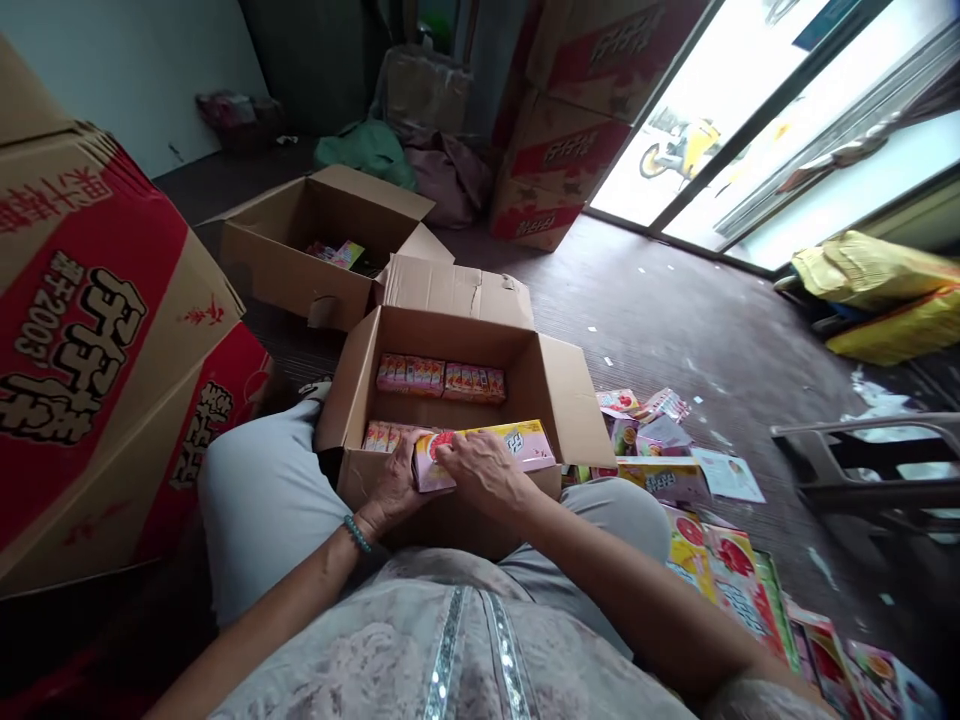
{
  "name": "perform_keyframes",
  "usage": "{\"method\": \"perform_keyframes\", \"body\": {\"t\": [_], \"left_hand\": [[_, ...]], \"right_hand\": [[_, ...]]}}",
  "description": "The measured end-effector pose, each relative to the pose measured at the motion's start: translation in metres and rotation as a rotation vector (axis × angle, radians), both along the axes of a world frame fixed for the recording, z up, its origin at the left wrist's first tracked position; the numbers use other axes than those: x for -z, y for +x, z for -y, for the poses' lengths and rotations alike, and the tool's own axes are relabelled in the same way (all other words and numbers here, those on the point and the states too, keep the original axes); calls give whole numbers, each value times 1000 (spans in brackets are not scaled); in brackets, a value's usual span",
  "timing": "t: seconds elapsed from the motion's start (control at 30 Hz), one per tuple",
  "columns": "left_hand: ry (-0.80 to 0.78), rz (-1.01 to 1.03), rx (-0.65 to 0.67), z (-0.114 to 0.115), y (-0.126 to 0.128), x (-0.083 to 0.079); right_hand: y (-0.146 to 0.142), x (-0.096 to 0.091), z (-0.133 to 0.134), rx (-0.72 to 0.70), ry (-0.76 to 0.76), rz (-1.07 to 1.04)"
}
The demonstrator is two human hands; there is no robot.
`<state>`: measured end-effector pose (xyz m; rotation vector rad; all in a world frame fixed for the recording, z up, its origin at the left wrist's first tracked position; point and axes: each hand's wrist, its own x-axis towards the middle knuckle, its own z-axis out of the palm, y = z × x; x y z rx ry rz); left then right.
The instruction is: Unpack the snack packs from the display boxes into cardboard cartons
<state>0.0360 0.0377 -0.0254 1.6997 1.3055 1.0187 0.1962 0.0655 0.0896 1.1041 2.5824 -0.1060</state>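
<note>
An open cardboard box (562, 400) rests between my knees. Rows of small colourful packets (441, 378) lie inside it. Both hands hold a pink and yellow carton (517, 442) at the near wall of the box. My left hand (394, 485) grips its left end from below, fingers curled. My right hand (480, 470) lies on top of it, fingers pressed to its upper face. A beaded band circles my left wrist.
A second open box (285, 250) with a few packets stands farther back. Large red-printed cartons (90, 340) rise at my left, more cartons (570, 130) at the back. Flattened colourful cartons (720, 560) litter the floor at my right. A grey chair (862, 460) stands by the glass door.
</note>
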Motion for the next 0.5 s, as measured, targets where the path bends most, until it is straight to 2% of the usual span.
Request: {"method": "perform_keyframes", "body": {"t": [0.13, 0.23, 0.37, 0.5], "left_hand": [[-7, -1, -9, 1, 0, 2], [11, 15, 20, 1, -1, 3], [51, -10, 42, 0, -4, 5], [58, -39, 42, -3, -4, 6]], "right_hand": [[-4, 1, 2, -22, 44, 76], [16, 4, -2, 8, 40, 124], [77, 4, -12, 157, 43, 168], [149, -7, -23, 312, 21, 196]]}}
